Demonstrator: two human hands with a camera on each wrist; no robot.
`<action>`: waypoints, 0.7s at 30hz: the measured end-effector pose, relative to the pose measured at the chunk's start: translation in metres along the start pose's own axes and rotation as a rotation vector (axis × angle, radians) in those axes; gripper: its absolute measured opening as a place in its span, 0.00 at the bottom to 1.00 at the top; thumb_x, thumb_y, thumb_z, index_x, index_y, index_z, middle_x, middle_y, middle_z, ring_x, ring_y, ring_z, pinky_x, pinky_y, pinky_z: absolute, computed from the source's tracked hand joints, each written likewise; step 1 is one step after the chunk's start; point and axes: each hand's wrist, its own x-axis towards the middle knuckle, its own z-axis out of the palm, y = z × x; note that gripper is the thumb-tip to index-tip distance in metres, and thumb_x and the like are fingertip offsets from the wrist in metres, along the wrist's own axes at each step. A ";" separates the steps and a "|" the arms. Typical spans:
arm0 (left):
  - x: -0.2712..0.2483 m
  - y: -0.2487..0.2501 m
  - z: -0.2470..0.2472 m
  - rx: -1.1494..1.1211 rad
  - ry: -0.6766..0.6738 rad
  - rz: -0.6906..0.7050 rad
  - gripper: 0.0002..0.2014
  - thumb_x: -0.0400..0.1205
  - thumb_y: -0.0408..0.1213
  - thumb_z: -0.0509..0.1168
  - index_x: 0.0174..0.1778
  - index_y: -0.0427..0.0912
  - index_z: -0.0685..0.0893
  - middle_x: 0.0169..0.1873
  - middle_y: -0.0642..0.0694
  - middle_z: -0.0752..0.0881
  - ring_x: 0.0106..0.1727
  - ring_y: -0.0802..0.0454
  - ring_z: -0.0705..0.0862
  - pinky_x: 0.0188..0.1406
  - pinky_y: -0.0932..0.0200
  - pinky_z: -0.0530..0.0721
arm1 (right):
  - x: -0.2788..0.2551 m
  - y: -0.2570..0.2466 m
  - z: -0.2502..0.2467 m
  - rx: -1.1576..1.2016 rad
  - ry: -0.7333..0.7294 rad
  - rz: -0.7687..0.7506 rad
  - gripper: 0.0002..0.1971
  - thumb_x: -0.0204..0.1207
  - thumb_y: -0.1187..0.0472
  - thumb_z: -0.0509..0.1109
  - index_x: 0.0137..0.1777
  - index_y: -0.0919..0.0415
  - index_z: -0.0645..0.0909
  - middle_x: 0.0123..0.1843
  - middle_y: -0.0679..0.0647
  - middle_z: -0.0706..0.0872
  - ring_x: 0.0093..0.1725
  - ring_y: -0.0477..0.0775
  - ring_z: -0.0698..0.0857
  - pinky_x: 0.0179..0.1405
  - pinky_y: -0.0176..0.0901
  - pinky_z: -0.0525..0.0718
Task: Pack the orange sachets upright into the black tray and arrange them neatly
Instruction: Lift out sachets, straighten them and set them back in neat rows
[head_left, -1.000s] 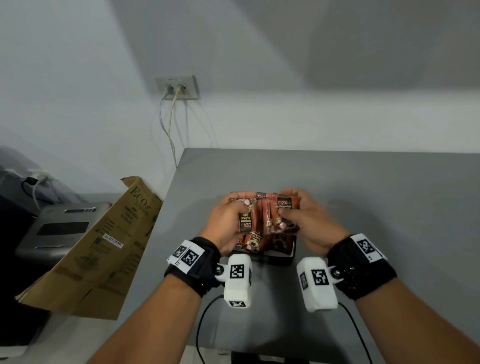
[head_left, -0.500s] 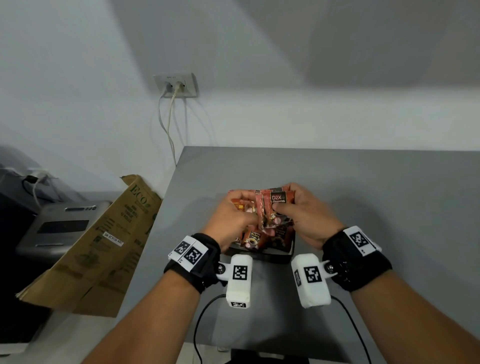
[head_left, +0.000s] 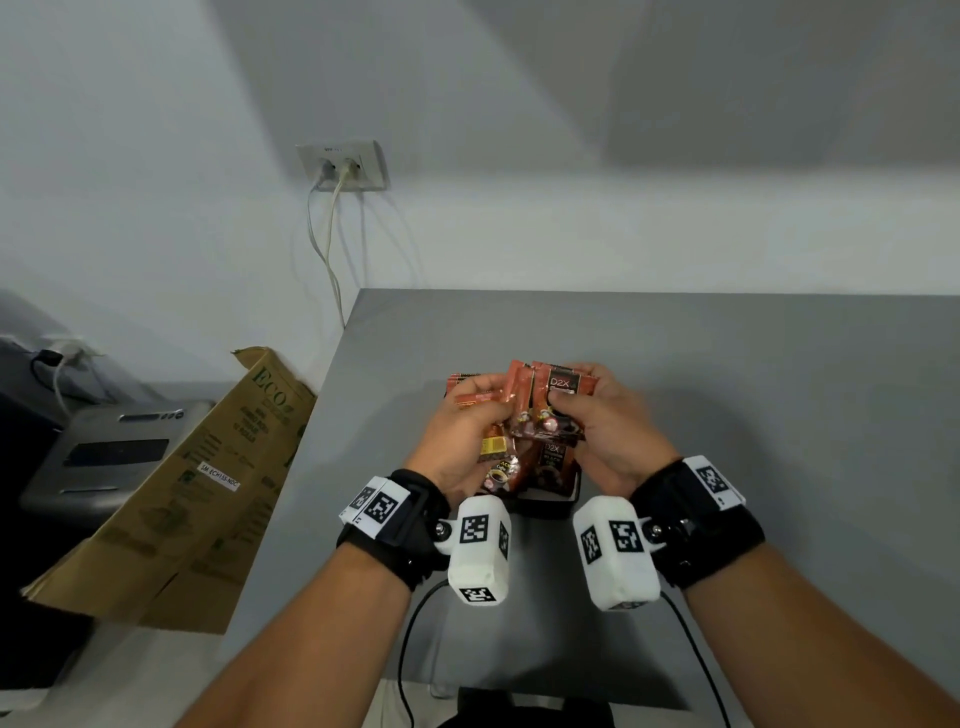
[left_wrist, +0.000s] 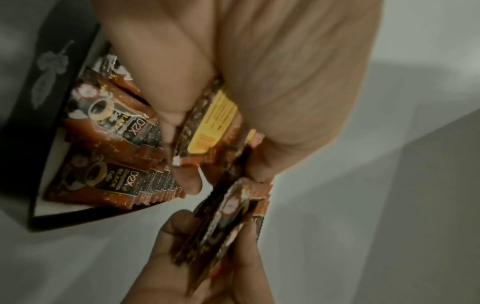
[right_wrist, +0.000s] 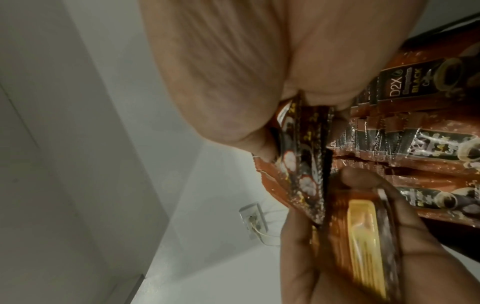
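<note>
Both hands hover over the black tray (head_left: 545, 505), each holding a bunch of orange sachets. My left hand (head_left: 470, 423) grips a small stack of sachets (head_left: 475, 397) whose yellow-labelled backs (left_wrist: 213, 125) show in the left wrist view. My right hand (head_left: 597, 415) pinches another stack of sachets (head_left: 550, 410), with the D2X print facing me. Below them, several sachets (left_wrist: 109, 148) stand packed in rows inside the tray (left_wrist: 36, 98). The hands hide most of the tray in the head view.
The grey table (head_left: 727, 395) reaches right and back to the wall. A brown cardboard sheet (head_left: 202, 488) leans at the table's left edge, beside a grey machine (head_left: 104, 452). A wall socket (head_left: 345, 166) with cables hangs behind. Black cables (head_left: 410, 639) trail off the near edge.
Both hands have risen a little from the tray with their sachet stacks. The right hand's stack has separated from the left one and sits higher.
</note>
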 end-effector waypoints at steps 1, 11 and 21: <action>-0.001 0.001 -0.002 -0.057 -0.005 -0.032 0.17 0.79 0.21 0.60 0.64 0.32 0.80 0.48 0.32 0.88 0.41 0.39 0.89 0.39 0.46 0.90 | 0.000 -0.002 -0.003 0.014 0.013 -0.008 0.15 0.81 0.76 0.65 0.65 0.63 0.75 0.55 0.64 0.87 0.51 0.60 0.87 0.46 0.54 0.87; -0.001 0.007 -0.013 -0.138 0.004 -0.083 0.07 0.72 0.37 0.65 0.29 0.40 0.85 0.33 0.43 0.83 0.28 0.52 0.78 0.23 0.64 0.74 | -0.003 0.001 -0.021 0.174 0.021 0.058 0.16 0.74 0.78 0.58 0.53 0.63 0.83 0.48 0.65 0.88 0.44 0.62 0.87 0.38 0.50 0.87; 0.010 -0.005 -0.020 0.319 0.129 0.130 0.19 0.69 0.15 0.74 0.51 0.36 0.82 0.42 0.35 0.90 0.40 0.39 0.90 0.45 0.43 0.91 | -0.009 0.001 -0.021 0.103 -0.114 -0.043 0.23 0.71 0.84 0.67 0.63 0.64 0.77 0.50 0.63 0.88 0.44 0.59 0.88 0.36 0.45 0.88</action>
